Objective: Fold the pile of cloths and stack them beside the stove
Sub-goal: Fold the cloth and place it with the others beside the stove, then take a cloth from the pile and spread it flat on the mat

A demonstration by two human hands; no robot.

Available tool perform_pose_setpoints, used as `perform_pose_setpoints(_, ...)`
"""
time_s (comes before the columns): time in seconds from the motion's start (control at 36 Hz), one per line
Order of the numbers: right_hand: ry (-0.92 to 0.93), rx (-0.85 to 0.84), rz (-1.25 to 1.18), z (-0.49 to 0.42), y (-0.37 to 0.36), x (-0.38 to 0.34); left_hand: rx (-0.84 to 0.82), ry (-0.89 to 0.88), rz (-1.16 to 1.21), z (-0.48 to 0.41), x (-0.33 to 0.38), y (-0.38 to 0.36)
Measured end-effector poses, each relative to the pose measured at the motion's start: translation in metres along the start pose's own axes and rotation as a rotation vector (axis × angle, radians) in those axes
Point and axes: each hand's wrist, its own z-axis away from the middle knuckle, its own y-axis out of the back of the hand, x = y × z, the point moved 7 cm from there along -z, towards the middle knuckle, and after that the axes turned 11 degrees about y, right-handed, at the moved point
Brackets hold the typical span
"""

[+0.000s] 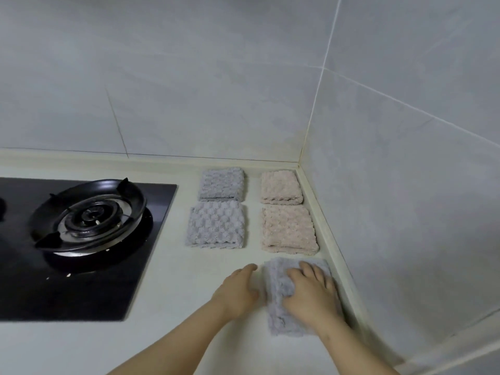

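Pale surface (189, 307), stove (89, 220) at left. Four folded cloths (216, 224) right of it, grey pair then pink, unstacked. Fifth grey cloth (281, 320) nearest, by right wall. Right hand (311, 290) presses it, fingers spread flat; left hand (238, 288) just beside its left edge, fingers relaxed, empty. Likely light, soft, floppy plush: pinch a folded edge to lift

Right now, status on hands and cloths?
Left hand rests on the counter beside the grey cloth. Right hand pressing on it. Four folded cloths side by side beside the stove, unstacked. Nothing in the way.
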Motion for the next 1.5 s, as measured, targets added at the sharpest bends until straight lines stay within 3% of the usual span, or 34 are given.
perform_pose_setpoints(0.28, 0.173, 0.074, -0.189, -0.013, -0.008, -0.131, 0.287, 0.122, 0.522, 0.046, -0.101, 0.09)
perform_pose_setpoints(0.58, 0.67, -0.152, -0.28, 0.037, -0.087, -0.447, 0.663, 0.443, 0.606, 0.24, -0.358, 0.183)
perform_pose_setpoints(0.81, 0.875, -0.342, -0.38, 0.134, -0.162, -0.642, 0.836, 0.646, 0.619, 0.404, -0.522, 0.208)
perform_pose_setpoints(1.03, 1.007, -0.504, -0.432, 0.196, -0.206, -0.782, 1.011, 0.77, 0.723, 0.517, -0.627, 0.229)
perform_pose_setpoints(1.28, 1.046, -0.633, -0.5, 0.187, -0.263, -0.912, 1.012, 0.87, 0.758, 0.552, -0.738, 0.26)
perform_pose_setpoints(1.5, 0.988, -0.62, -0.564, 0.112, -0.29, -1.045, 0.985, 0.894, 0.741, 0.544, -0.848, 0.353)
